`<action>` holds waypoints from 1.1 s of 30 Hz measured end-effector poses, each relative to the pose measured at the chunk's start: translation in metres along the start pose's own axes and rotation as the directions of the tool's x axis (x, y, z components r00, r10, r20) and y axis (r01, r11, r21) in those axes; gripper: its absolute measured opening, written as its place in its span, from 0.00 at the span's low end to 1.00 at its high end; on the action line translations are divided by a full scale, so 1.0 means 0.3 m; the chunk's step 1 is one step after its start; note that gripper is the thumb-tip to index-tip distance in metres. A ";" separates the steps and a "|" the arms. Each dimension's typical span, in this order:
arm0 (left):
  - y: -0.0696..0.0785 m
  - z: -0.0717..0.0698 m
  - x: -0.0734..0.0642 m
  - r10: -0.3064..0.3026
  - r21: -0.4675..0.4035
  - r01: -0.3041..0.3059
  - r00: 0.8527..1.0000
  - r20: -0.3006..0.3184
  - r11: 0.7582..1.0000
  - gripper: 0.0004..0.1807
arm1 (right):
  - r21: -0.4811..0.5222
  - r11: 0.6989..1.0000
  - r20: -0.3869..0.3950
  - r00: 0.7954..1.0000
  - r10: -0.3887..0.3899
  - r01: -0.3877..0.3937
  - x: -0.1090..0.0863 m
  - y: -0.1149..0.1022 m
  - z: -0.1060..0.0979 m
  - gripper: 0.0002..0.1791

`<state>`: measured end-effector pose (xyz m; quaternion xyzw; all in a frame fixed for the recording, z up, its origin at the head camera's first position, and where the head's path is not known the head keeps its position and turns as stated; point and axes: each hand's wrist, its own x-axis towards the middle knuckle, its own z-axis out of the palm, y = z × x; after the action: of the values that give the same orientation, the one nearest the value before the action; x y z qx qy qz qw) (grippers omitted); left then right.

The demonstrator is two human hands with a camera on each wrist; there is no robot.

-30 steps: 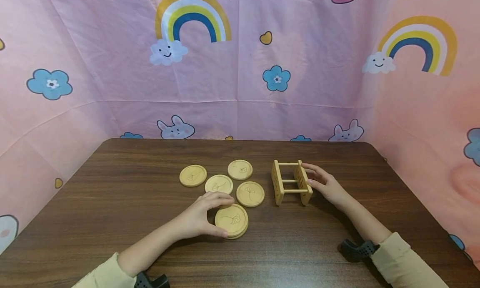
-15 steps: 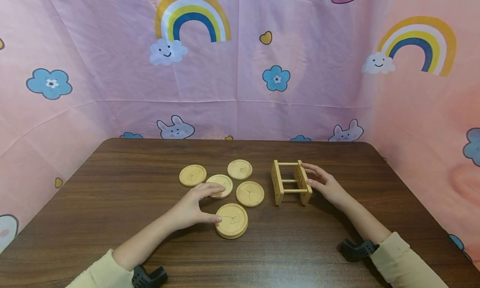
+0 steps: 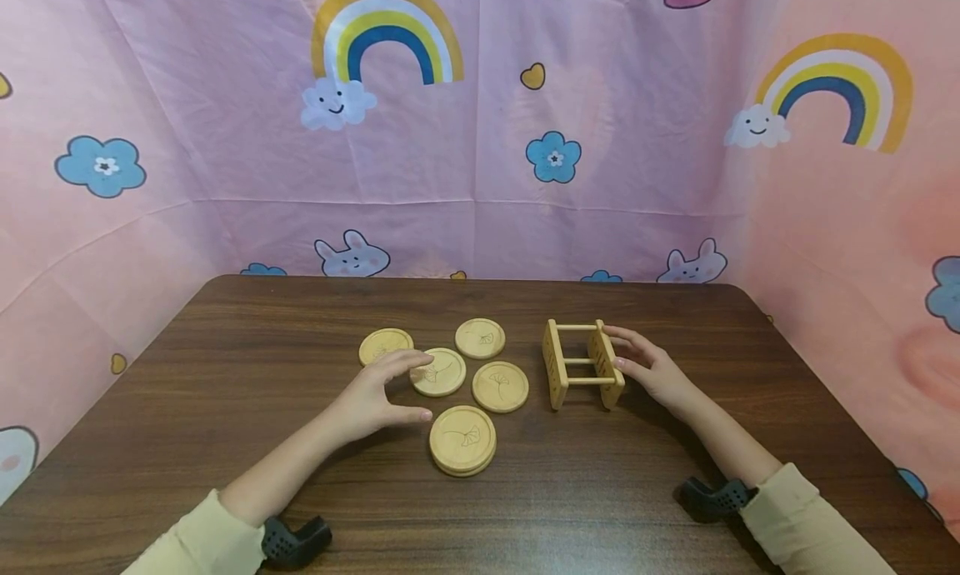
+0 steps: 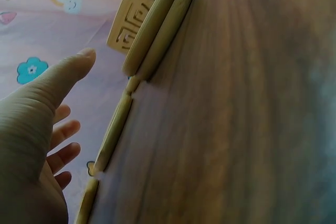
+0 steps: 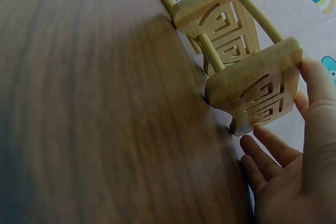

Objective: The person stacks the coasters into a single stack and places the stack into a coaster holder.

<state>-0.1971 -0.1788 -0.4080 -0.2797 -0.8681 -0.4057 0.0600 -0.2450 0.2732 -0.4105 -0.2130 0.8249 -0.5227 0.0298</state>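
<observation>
My left hand hovers beside several round wooden coasters, its fingers and thumb spread around nothing. Two coasters lie stacked, the top coaster bearing an engraved ginkgo leaf. Single coasters lie behind: one coaster close by my fingertips, another coaster to its right, a coaster farther back, and a left coaster partly covered by my hand. My right hand touches the outer right panel of a small wooden coaster rack with thumb and fingertips. The rack stands with bare rods between its fretwork panels.
Everything sits on a dark wood table. A pink and purple cloth printed with rainbows and flowers hangs behind and at both sides. Black wrist cameras are strapped at both sleeves, the left camera low over the table.
My left hand has let go of the stacked coasters and drawn back to the left, away from them. The right hand and the rack have stayed in place.
</observation>
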 end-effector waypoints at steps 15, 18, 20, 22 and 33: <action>-0.041 -0.050 0.016 -0.106 0.024 0.108 0.992 -0.068 0.994 0.42 | -0.005 1.000 0.003 1.000 0.014 -0.014 -0.004 -0.006 0.002 0.29; -0.049 -0.059 0.017 -0.132 0.021 0.134 0.988 -0.085 0.991 0.42 | -0.012 1.000 0.002 1.000 0.015 -0.015 -0.005 -0.008 0.002 0.29; -0.055 -0.065 0.018 -0.148 0.020 0.150 0.985 -0.092 0.988 0.41 | -0.011 1.000 0.002 1.000 0.017 -0.017 -0.006 -0.009 0.002 0.29; -0.061 -0.073 0.020 -0.155 0.025 0.158 0.983 -0.100 0.987 0.40 | -0.005 1.000 0.003 1.000 0.017 -0.017 -0.007 -0.009 0.003 0.29; -0.109 -0.107 0.030 -0.213 0.056 0.223 0.965 -0.151 0.973 0.42 | 0.004 1.000 0.010 1.000 0.009 -0.009 -0.006 -0.010 0.002 0.29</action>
<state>-0.2261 -0.2155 -0.4056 -0.1501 -0.9012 -0.3971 0.0876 -0.2422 0.2722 -0.4084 -0.2120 0.8245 -0.5234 0.0366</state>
